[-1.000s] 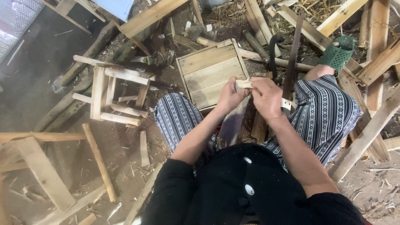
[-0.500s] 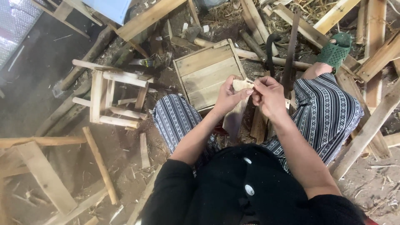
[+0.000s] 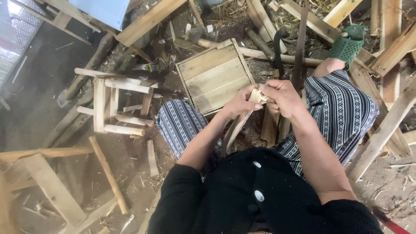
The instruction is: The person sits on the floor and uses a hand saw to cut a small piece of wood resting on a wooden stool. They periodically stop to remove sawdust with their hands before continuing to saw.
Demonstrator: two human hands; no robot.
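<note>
Both of my hands meet over my lap on a thin pale wooden stick. Its upper end shows between my fingers and its lower part runs down between my knees. My left hand grips the stick from the left. My right hand closes on its top end from the right. Short wood pieces stand upright between my legs, just under my hands. A square panel of pale slats lies on the ground beyond my left hand.
A small stool frame of round rungs lies on its side at the left. Planks and offcuts are scattered all around, with a long dark blade-like tool and a green sandal on my foot ahead at the right.
Both hands stay on the stick. They have shifted slightly lower and to the right, with the fingers regripping its top end.
</note>
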